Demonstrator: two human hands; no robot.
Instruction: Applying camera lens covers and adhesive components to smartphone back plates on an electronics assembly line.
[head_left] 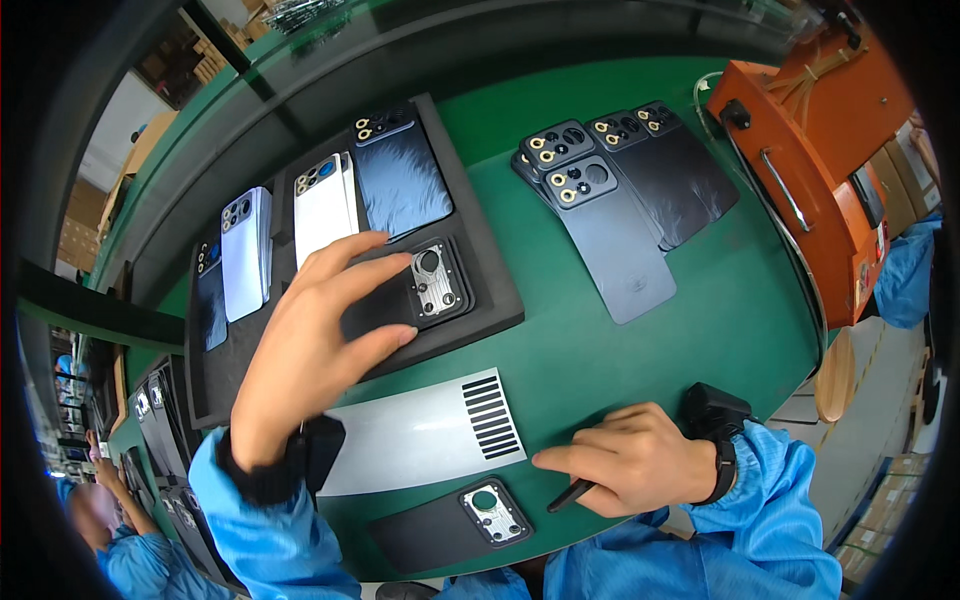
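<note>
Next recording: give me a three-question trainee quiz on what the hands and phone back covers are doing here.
1. True or false: the left hand reaches over the black foam tray.
2. What does the right hand hold? A) black pen-like tool B) screwdriver C) white cloth
3. What colour is the machine at the far right?

Key: 1 true; 2 A; 3 orange.

Green table (600, 360); orange machine (830, 130); black-striped white sheet (420, 440)
</note>
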